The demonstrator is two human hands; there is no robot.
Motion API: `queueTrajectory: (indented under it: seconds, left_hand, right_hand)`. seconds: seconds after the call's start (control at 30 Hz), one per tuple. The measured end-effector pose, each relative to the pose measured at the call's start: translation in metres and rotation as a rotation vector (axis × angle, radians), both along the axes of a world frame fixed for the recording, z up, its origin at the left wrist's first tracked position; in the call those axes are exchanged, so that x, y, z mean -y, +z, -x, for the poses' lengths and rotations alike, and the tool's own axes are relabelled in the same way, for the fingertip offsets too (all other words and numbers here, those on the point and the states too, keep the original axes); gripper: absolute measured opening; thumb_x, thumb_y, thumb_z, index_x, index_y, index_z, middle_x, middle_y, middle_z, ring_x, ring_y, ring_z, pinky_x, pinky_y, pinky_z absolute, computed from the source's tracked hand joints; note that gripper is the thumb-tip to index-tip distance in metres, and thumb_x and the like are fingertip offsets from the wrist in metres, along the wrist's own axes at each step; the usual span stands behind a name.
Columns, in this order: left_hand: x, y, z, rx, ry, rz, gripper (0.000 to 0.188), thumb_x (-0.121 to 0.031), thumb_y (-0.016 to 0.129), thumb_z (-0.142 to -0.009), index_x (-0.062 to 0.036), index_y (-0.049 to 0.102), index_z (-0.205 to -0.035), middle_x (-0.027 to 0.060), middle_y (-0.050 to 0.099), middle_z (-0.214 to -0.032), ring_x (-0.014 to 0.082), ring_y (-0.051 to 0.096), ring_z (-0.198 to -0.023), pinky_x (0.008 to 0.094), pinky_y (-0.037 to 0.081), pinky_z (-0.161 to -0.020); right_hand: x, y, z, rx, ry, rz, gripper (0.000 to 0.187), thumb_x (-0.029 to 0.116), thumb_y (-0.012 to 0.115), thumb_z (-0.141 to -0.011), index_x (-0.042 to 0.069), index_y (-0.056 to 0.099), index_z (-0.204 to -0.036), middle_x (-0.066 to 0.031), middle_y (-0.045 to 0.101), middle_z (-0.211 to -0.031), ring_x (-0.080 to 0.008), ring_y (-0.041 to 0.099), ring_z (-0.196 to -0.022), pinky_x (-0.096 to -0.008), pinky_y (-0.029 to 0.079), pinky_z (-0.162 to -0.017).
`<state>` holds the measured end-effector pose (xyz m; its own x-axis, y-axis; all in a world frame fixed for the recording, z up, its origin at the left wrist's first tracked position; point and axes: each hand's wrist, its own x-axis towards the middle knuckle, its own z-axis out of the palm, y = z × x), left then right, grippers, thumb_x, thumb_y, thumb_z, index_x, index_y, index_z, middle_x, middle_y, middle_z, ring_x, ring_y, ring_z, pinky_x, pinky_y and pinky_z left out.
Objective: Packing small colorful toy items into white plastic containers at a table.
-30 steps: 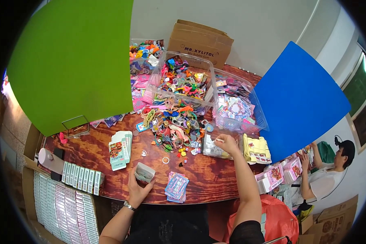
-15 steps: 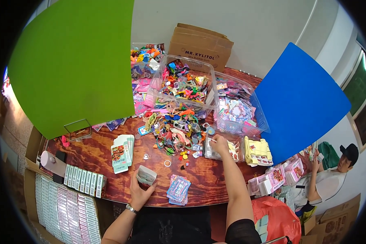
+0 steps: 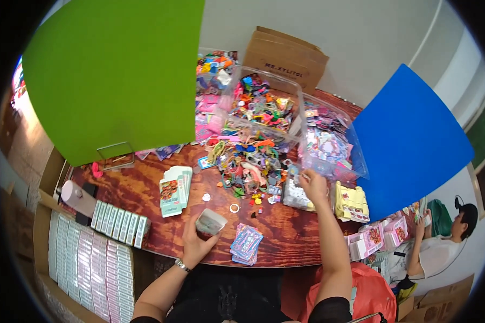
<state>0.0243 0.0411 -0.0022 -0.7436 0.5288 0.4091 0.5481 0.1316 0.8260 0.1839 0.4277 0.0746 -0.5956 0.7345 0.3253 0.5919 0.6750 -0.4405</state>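
Note:
My left hand (image 3: 198, 241) is wrapped round a small open carton (image 3: 211, 222), whose top faces up at the table's front edge. My right hand (image 3: 313, 185) is over a clear plastic tub (image 3: 298, 198) of small white pieces, with its fingers drawn together; what they hold is too small to make out. To the right of that tub sits a stack of yellow packs (image 3: 351, 202). Between my arms lies a pile of printed cards (image 3: 246, 245). Flat pale green cartons (image 3: 176, 191) lie fanned out beyond my left hand.
Small toys (image 3: 251, 168) are heaped mid-table before clear bins (image 3: 261, 107). A green panel (image 3: 118, 81) rises at left, a blue panel (image 3: 409, 145) at right. A row of filled cartons (image 3: 119, 223) and a pink cylinder (image 3: 78, 196) stand left. Another person (image 3: 450, 245) sits at right.
The whole view has shifted, moving the scene rightward and slightly up. My right hand's fingers have lifted a little in the tub. My left hand still holds the carton.

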Motion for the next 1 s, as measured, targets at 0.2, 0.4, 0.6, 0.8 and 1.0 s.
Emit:
queueTrajectory:
  seconds: [0.2, 0.4, 0.6, 0.8, 1.0]
  left_hand:
    - [-0.022, 0.012, 0.001, -0.070, 0.005, 0.027, 0.074, -0.024, 0.090, -0.069, 0.0009, 0.055, -0.129, 0.0195, 0.064, -0.112, 0.0358, 0.063, -0.104, 0.0431, 0.053, -0.088]
    - [-0.023, 0.018, -0.003, -0.201, 0.033, 0.005, 0.075, -0.026, 0.088, -0.070, 0.0025, 0.053, -0.130, 0.0202, 0.064, -0.110, 0.0364, 0.064, -0.102, 0.0439, 0.053, -0.086]
    - [-0.010, 0.019, -0.006, -0.156, 0.025, 0.047, 0.082, -0.022, 0.088, -0.070, 0.0005, 0.049, -0.138, 0.0202, 0.063, -0.125, 0.0365, 0.063, -0.114, 0.0425, 0.052, -0.095]
    - [0.000, 0.017, -0.001, -0.110, 0.038, -0.029, 0.104, -0.025, 0.092, -0.070, -0.0037, 0.029, -0.150, 0.0234, 0.060, -0.130, 0.0356, 0.064, -0.115, 0.0433, 0.054, -0.094]
    - [0.005, -0.001, 0.002, -0.141, -0.028, -0.042, 0.094, -0.026, 0.093, -0.070, -0.0088, 0.035, -0.143, 0.0187, 0.063, -0.123, 0.0329, 0.070, -0.104, 0.0401, 0.058, -0.084]
  right_hand:
    - [0.055, 0.049, 0.019, -0.166, 0.215, 0.268, 0.014, 0.015, 0.069, -0.091, 0.002, 0.069, -0.098, -0.0035, 0.067, -0.076, -0.0091, 0.061, -0.071, -0.0277, 0.050, -0.064]
    - [0.188, 0.071, 0.063, -0.035, 0.758, 0.285, 0.017, 0.016, 0.072, -0.089, 0.004, 0.069, -0.101, -0.0102, 0.069, -0.087, -0.0222, 0.068, -0.076, -0.0337, 0.054, -0.068]
    - [0.228, 0.056, 0.077, 0.107, 0.827, -0.023, 0.027, 0.017, 0.075, -0.085, 0.008, 0.068, -0.110, -0.0144, 0.067, -0.100, -0.0359, 0.067, -0.081, -0.0436, 0.056, -0.067]
    - [0.231, 0.030, 0.059, -0.366, 0.787, -0.099, 0.037, 0.001, 0.079, -0.079, 0.006, 0.068, -0.115, -0.0137, 0.064, -0.114, -0.0245, 0.070, -0.090, -0.0335, 0.059, -0.074]
    - [0.244, -0.022, 0.057, -0.439, 0.766, 0.008, 0.034, 0.003, 0.078, -0.082, 0.007, 0.072, -0.114, -0.0153, 0.066, -0.114, -0.0276, 0.069, -0.089, -0.0364, 0.056, -0.074]
